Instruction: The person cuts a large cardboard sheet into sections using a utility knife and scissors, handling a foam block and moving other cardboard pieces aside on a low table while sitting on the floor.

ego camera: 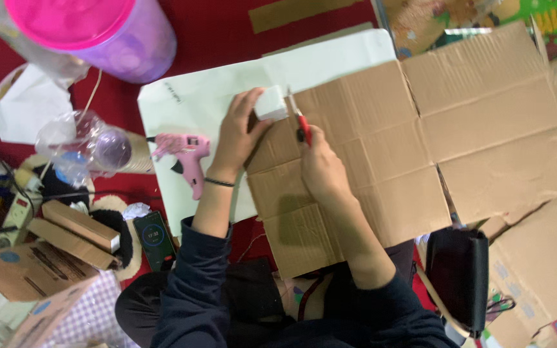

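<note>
I see my left hand [238, 132] pressing a small white block [271, 103] against the edge of a flattened cardboard sheet [420, 148], fingers curled around it. My right hand [320, 167] is closed on a red-handled cutter [300, 122], its blade just beside the block — both sit on the cardboard's left edge. A pale paper sheet [207, 103] lies beneath, with a pink glue gun [185, 154] on it, left of my wrist. A phone [155, 240] rests nearer me on the red floor [214, 32].

Dark lit phone screen [155, 240] beside brown cardboard boxes [75, 233], lower left
</note>
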